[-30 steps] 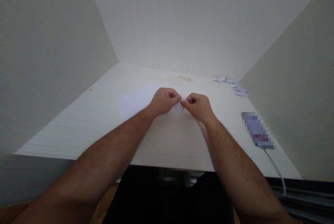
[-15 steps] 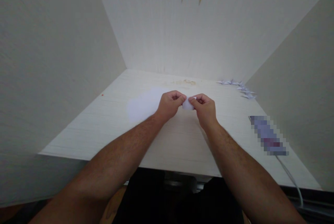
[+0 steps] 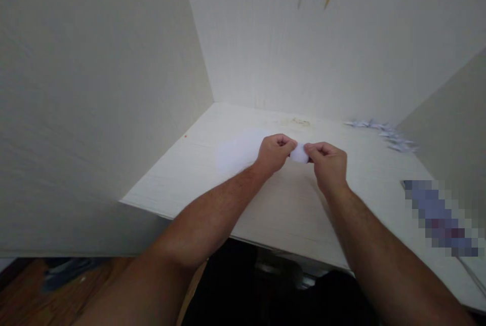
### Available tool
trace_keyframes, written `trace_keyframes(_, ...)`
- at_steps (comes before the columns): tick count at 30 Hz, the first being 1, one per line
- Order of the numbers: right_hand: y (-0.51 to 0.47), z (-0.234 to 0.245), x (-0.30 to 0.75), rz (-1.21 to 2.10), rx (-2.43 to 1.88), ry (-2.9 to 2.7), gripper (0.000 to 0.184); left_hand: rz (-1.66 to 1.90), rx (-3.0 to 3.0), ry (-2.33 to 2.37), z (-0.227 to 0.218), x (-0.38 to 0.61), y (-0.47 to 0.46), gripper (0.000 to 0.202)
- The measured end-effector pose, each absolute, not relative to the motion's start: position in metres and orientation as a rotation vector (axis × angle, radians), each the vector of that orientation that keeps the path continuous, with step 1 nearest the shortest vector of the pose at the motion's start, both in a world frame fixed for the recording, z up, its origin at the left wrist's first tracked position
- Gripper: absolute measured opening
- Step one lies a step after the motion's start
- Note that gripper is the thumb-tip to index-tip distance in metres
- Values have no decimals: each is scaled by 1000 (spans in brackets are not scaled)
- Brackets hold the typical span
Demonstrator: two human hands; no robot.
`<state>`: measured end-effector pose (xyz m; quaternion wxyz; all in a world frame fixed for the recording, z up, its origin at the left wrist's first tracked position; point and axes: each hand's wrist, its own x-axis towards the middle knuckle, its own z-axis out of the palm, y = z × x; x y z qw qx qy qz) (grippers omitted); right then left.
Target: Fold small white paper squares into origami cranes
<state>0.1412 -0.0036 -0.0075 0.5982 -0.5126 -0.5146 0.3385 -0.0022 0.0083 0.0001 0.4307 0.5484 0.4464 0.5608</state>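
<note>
Walls close the bench (image 3: 288, 204) in on three sides. A side panel (image 3: 114, 88) rises well left of my left grip (image 3: 274, 150), the back wall (image 3: 341, 52) stands well beyond both grips, and another panel shuts off the far right. The bench's near edge runs under my forearms. Bare bench lies between that edge and my grips, so the open room is toward me and to the right of my right grip (image 3: 327, 161).

Just left of my left grip a flat white sheet (image 3: 239, 150) lies on the bench, its near corner hidden behind that grip. Well beyond and to the right of my right grip, a row of folded paper pieces (image 3: 383, 131) sits by the back corner. Nearer me on that side lies a blurred-out oblong thing (image 3: 440, 217). A brownish smear (image 3: 298, 122) marks the bench just beyond my grips.

The small paper piece (image 3: 299, 154) is white and looks rounded from here; its folds are too small to make out. It sits between my two grips, pinched from either side: the left grip is closed narrow on its left edge, the right closed narrow on its right edge. Whether it touches the bench I cannot tell.
</note>
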Motion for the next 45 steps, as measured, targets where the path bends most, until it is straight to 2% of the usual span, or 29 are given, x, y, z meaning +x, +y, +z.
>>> trace_keyframes(4, -2, -5, 139, 980, -1140, -1302, 28, 1422, 1394, 1181, 5, -3, 9, 17)
trace_keyframes(9, 4, -4, 138, 1017, -1262, -1345, 35, 1494, 1374, 1341, 11, -6, 9, 14)
trace_keyframes(16, 2, -3, 139, 1091, -1219, -1332, 17, 1573, 1330, 1335, 6, -5, 12, 14)
trace_keyframes(22, -3, -1, 143, 917, -1369, -1464, 31, 1532, 1312, 1267, 0, -4, 9, 17)
trace_keyframes(27, -3, -4, 145, 855, -1262, -1301, 23, 1456, 1335, 1193, -11, -2, 9, 20)
trace_keyframes(31, -3, -3, 153, 645, -1424, -1566, 23, 1324, 1508, 1213, -13, -4, 8, 16)
trace_keyframes(38, -8, -2, 148, 444, -1385, -1975, 29, 1176, 1834, 1288, -4, -7, 5, 11)
trace_keyframes(43, -7, 2, 144, 425, -1387, -1956, 32, 1235, 1829, 1386, 1, -9, 9, 13)
trace_keyframes(45, -7, 4, 144, 384, -1400, -1944, 40, 1288, 1727, 1392, 0, -10, 12, 14)
